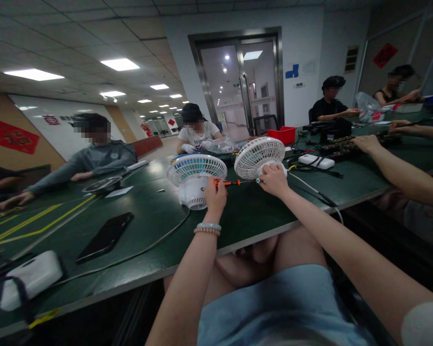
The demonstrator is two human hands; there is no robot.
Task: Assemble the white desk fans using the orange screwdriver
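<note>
Two small white fans stand side by side on the green table in front of me. My left hand [215,196], beside the motor housing of the left fan [195,191], is closed round an orange-and-black screwdriver [232,182]. Its thin shaft points right, toward my other hand. Behind the tilted right fan [254,156], my right hand [273,179] is closed with its fingertips on a small pale-blue, knob-like piece [259,180]. The screwdriver tip ends close to that piece; whether they touch I cannot tell. My right fingers partly hide the right fan's housing.
A black phone [105,237] and a white box with a strap [32,278] lie to the left. Cables cross the table [147,218]. At right are another white box [316,161] and a co-worker's hands [368,144]. A red bin [281,134] stands behind. Several people sit around.
</note>
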